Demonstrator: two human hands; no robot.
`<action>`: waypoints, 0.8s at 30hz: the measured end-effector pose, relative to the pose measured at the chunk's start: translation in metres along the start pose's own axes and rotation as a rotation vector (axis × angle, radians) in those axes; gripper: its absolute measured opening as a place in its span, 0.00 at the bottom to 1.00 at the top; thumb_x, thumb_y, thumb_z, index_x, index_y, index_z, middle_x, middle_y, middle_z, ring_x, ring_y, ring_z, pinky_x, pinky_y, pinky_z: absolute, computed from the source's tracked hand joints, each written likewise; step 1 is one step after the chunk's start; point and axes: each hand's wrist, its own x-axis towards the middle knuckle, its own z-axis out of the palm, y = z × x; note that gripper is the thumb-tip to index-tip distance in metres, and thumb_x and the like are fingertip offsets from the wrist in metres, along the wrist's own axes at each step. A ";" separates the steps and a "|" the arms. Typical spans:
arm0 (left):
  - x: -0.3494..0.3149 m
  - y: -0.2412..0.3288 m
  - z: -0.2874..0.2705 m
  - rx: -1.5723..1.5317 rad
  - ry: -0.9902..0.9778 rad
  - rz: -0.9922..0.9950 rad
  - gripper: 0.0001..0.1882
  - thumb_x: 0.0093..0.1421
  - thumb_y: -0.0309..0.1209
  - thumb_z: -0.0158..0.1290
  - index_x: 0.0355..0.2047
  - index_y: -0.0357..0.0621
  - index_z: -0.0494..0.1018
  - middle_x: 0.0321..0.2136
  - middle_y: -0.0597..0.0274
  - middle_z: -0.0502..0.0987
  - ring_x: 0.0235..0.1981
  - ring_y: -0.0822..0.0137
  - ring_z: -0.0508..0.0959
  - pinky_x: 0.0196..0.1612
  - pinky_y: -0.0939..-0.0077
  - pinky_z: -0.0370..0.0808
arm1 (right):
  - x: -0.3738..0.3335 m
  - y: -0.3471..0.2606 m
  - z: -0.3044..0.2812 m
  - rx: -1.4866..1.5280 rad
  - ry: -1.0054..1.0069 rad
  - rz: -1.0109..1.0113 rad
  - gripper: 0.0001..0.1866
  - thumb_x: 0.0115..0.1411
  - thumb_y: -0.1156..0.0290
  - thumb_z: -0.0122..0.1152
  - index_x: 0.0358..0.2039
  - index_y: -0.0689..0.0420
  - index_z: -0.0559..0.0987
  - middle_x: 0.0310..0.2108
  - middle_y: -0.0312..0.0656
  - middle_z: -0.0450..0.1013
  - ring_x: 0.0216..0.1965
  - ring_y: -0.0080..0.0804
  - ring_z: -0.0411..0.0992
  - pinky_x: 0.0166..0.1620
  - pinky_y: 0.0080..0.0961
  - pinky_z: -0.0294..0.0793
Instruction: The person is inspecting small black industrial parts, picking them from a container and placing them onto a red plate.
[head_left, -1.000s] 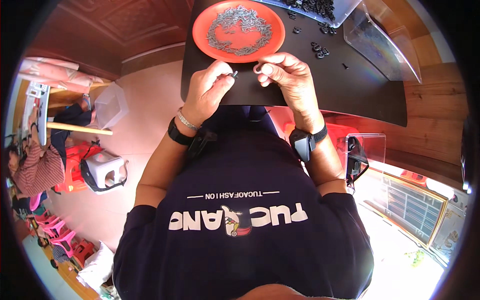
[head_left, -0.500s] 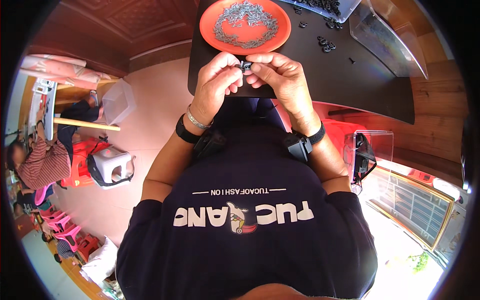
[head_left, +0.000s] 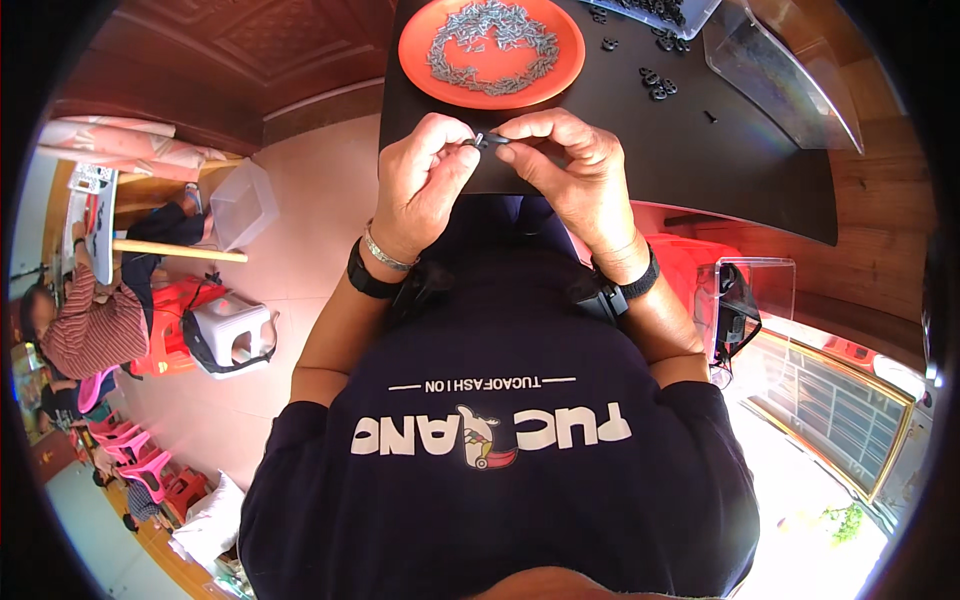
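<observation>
A small black part [head_left: 487,140] is pinched between my two hands, just past the near edge of the black table [head_left: 690,160]. My left hand [head_left: 425,178] grips its left end between thumb and forefinger. On its right end, the thumb and forefinger of my right hand [head_left: 575,165] are closed. The fingers cover much of the part, so its exact kind does not show. Right behind my hands stands an orange plate [head_left: 415,70] holding many small grey metal screws [head_left: 530,75] spread in a ring.
Loose black pieces [head_left: 655,85] lie on the table to the right of the plate. A clear tray [head_left: 700,25] of black parts stands at the far right, beside a transparent lid [head_left: 780,75]. At left, a person in a striped top [head_left: 100,335] sits near a white stool [head_left: 230,335].
The black part has turned between my fingers, and its right end now shows as a slim dark tip. My right hand has shifted slightly right and down.
</observation>
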 end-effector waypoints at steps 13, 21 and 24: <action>0.002 0.005 0.009 0.002 -0.053 -0.189 0.03 0.57 0.24 0.48 0.29 0.36 0.66 0.15 0.64 0.65 0.18 0.77 0.64 0.22 0.80 0.63 | 0.004 0.005 -0.003 0.573 0.097 0.336 0.08 0.59 0.77 0.57 0.39 0.61 0.77 0.31 0.39 0.77 0.30 0.22 0.75 0.33 0.17 0.75; 0.001 -0.001 0.007 0.075 -0.080 -0.203 0.03 0.56 0.24 0.48 0.29 0.37 0.66 0.16 0.61 0.67 0.18 0.75 0.66 0.22 0.77 0.64 | 0.004 0.006 -0.002 0.533 0.083 0.348 0.07 0.59 0.76 0.57 0.38 0.61 0.78 0.31 0.39 0.77 0.30 0.24 0.75 0.33 0.18 0.76; 0.001 0.001 0.008 0.122 -0.082 -0.194 0.03 0.56 0.24 0.48 0.29 0.37 0.66 0.16 0.59 0.67 0.17 0.72 0.66 0.22 0.76 0.64 | 0.004 0.003 -0.001 0.494 0.089 0.344 0.07 0.59 0.77 0.58 0.38 0.61 0.78 0.30 0.39 0.77 0.30 0.23 0.75 0.33 0.17 0.76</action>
